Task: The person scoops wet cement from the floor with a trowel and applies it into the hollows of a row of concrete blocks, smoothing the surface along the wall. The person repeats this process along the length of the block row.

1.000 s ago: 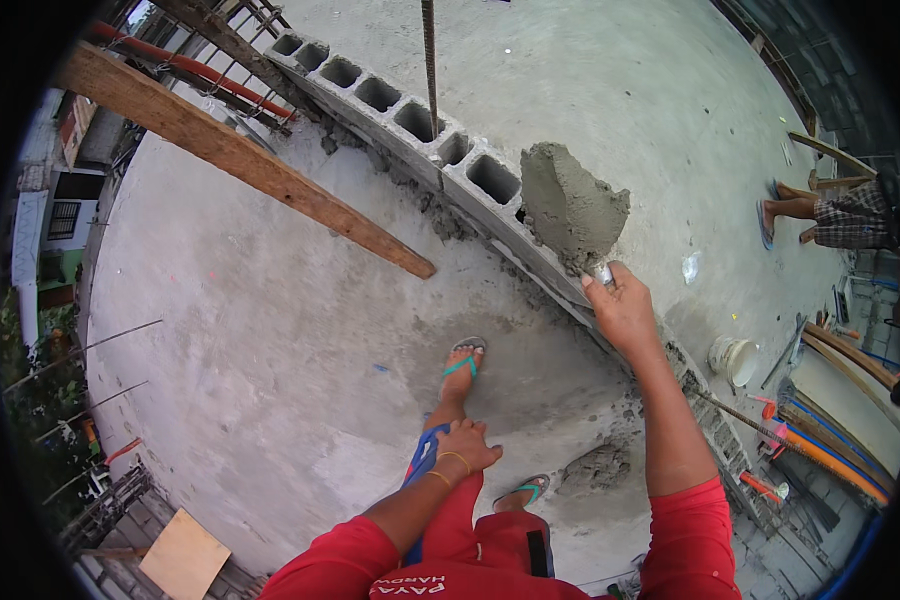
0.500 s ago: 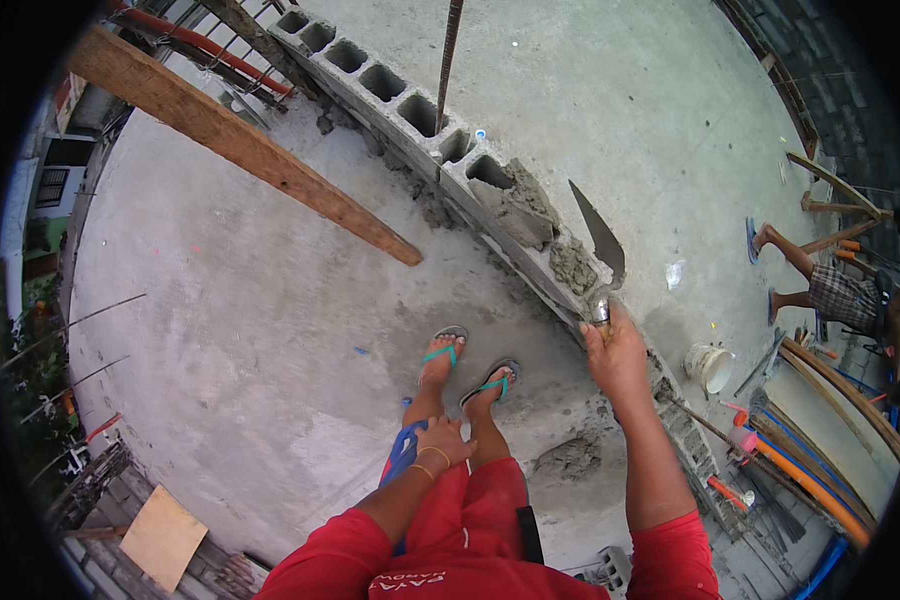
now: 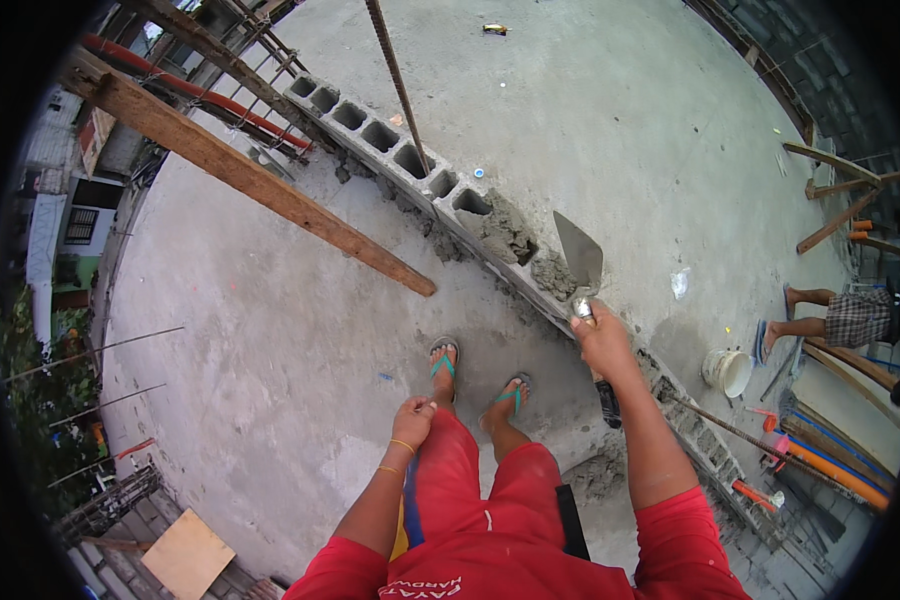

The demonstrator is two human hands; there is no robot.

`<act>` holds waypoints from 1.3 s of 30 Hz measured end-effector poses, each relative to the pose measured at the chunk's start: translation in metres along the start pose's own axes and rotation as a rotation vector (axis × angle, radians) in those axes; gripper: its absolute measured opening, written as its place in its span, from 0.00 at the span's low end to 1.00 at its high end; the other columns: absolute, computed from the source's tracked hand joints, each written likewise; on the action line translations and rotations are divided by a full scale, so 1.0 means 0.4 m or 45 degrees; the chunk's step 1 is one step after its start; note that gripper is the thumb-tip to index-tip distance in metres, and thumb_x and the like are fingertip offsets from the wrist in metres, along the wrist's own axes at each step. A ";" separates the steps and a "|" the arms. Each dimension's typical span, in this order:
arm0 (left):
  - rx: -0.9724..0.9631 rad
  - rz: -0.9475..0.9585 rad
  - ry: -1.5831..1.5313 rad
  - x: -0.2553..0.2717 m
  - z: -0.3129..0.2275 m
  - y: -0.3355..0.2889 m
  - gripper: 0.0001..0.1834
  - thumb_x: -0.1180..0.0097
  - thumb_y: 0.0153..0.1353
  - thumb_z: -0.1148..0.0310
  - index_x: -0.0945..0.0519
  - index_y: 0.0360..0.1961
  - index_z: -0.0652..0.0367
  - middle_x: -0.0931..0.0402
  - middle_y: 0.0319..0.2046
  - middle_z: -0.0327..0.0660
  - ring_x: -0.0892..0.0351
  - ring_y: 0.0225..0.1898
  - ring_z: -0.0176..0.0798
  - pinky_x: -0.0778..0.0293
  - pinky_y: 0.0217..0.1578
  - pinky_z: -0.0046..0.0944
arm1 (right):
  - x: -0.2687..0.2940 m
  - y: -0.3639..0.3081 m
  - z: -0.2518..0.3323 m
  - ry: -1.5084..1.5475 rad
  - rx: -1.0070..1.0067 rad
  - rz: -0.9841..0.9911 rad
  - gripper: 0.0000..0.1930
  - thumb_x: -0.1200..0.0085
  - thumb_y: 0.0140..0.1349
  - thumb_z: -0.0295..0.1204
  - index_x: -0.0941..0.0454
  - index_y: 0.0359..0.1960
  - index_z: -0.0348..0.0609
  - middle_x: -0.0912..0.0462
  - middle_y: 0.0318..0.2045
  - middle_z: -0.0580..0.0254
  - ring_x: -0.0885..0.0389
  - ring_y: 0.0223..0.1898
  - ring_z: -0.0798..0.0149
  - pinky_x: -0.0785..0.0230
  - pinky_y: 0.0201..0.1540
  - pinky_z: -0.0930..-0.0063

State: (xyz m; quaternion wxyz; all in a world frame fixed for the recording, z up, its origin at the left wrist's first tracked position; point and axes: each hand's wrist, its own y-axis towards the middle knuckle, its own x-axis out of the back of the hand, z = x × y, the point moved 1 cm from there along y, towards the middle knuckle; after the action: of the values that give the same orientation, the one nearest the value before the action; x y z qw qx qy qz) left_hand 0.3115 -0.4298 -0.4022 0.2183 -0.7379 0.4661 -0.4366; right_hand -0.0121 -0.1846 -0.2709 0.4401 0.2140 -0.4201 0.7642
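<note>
My right hand [image 3: 602, 338] grips the handle of a pointed trowel [image 3: 580, 252], whose blade reaches over the top of a low hollow-block wall [image 3: 378, 160]. Wet grey mortar [image 3: 508, 236] lies on the wall beside the blade, partly over the block openings; another lump [image 3: 553, 274] sits just left of the trowel's neck. My left hand [image 3: 413, 421] is held above my left thigh, fingers curled in, with nothing visible in them. Part of the wall is hidden under my right hand and forearm.
A wooden plank [image 3: 260, 190] slants in from upper left. A steel bar [image 3: 395, 80] stands up from the wall. To the right are a white bucket [image 3: 728, 372], orange pipe [image 3: 838, 473] and another person's legs [image 3: 810, 327]. Mortar [image 3: 598, 478] lies on the floor.
My left hand has lifted off my leg and moved slightly left, its fingers curling. My right hand and the trowel have shifted slightly left. My feet have moved apart.
</note>
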 end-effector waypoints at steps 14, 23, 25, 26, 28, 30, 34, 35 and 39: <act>0.347 0.047 0.028 0.254 0.196 0.048 0.23 0.36 0.62 0.59 0.19 0.52 0.66 0.15 0.45 0.51 0.16 0.48 0.46 0.24 0.52 0.41 | -0.280 0.301 0.306 -0.203 -0.113 0.066 0.19 0.43 0.65 0.33 0.24 0.51 0.31 0.17 0.45 0.32 0.19 0.50 0.33 0.27 0.53 0.47; 0.299 0.001 0.051 0.400 0.226 0.164 0.20 0.38 0.63 0.60 0.17 0.50 0.65 0.15 0.44 0.47 0.19 0.47 0.41 0.26 0.52 0.39 | -0.197 0.166 0.377 0.055 0.034 -0.128 0.26 0.44 0.67 0.35 0.28 0.63 0.33 0.19 0.50 0.34 0.21 0.52 0.33 0.27 0.55 0.52; 0.264 0.031 0.099 0.398 0.208 0.191 0.20 0.38 0.64 0.60 0.17 0.50 0.65 0.15 0.44 0.46 0.19 0.47 0.41 0.25 0.51 0.40 | -0.246 0.126 0.362 0.059 0.027 -0.031 0.26 0.44 0.67 0.36 0.28 0.63 0.33 0.19 0.50 0.34 0.20 0.53 0.34 0.27 0.55 0.53; 0.242 0.044 0.080 0.391 0.196 0.203 0.20 0.38 0.64 0.61 0.17 0.50 0.65 0.15 0.44 0.46 0.19 0.46 0.41 0.25 0.51 0.40 | -0.266 0.117 0.344 0.058 0.008 0.076 0.26 0.44 0.67 0.36 0.27 0.63 0.33 0.18 0.49 0.34 0.20 0.53 0.35 0.27 0.55 0.54; 0.203 0.067 0.053 0.381 0.171 0.219 0.20 0.38 0.64 0.61 0.17 0.51 0.65 0.15 0.43 0.45 0.19 0.45 0.40 0.25 0.50 0.39 | -0.285 0.100 0.294 0.000 -0.110 0.092 0.26 0.44 0.67 0.36 0.27 0.62 0.33 0.18 0.49 0.34 0.20 0.53 0.36 0.27 0.55 0.54; 0.238 0.120 -0.011 0.375 0.146 0.234 0.19 0.37 0.63 0.60 0.17 0.48 0.65 0.15 0.42 0.45 0.18 0.45 0.40 0.24 0.50 0.38 | -0.277 0.074 0.240 0.019 -0.185 0.052 0.25 0.42 0.66 0.34 0.26 0.61 0.32 0.18 0.47 0.34 0.19 0.51 0.36 0.27 0.53 0.54; 0.172 0.169 -0.002 0.369 0.106 0.254 0.20 0.36 0.63 0.60 0.17 0.48 0.65 0.15 0.41 0.45 0.18 0.44 0.37 0.24 0.49 0.37 | -0.233 -0.007 0.173 0.178 -0.334 0.000 0.20 0.43 0.66 0.33 0.24 0.57 0.37 0.17 0.43 0.37 0.19 0.48 0.37 0.27 0.49 0.48; 0.177 0.179 0.027 0.366 0.097 0.259 0.20 0.36 0.63 0.60 0.18 0.49 0.65 0.15 0.41 0.46 0.18 0.44 0.38 0.24 0.49 0.37 | -0.225 -0.019 0.170 0.114 -0.247 -0.071 0.20 0.43 0.66 0.32 0.24 0.58 0.38 0.18 0.43 0.37 0.18 0.48 0.37 0.27 0.49 0.48; 0.103 0.200 0.170 0.359 0.064 0.271 0.21 0.37 0.63 0.59 0.18 0.49 0.65 0.15 0.41 0.49 0.16 0.45 0.43 0.23 0.49 0.39 | -0.208 -0.021 0.176 -0.104 -0.281 -0.170 0.24 0.42 0.65 0.33 0.27 0.62 0.41 0.19 0.45 0.43 0.17 0.45 0.38 0.26 0.48 0.48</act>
State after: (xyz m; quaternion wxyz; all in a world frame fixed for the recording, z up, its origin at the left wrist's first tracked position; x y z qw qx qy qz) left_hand 0.3058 -0.6092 -0.4313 0.2501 -0.6589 0.5179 -0.4848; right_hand 0.0354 -0.2819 -0.2860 0.4933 0.2228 -0.5041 0.6730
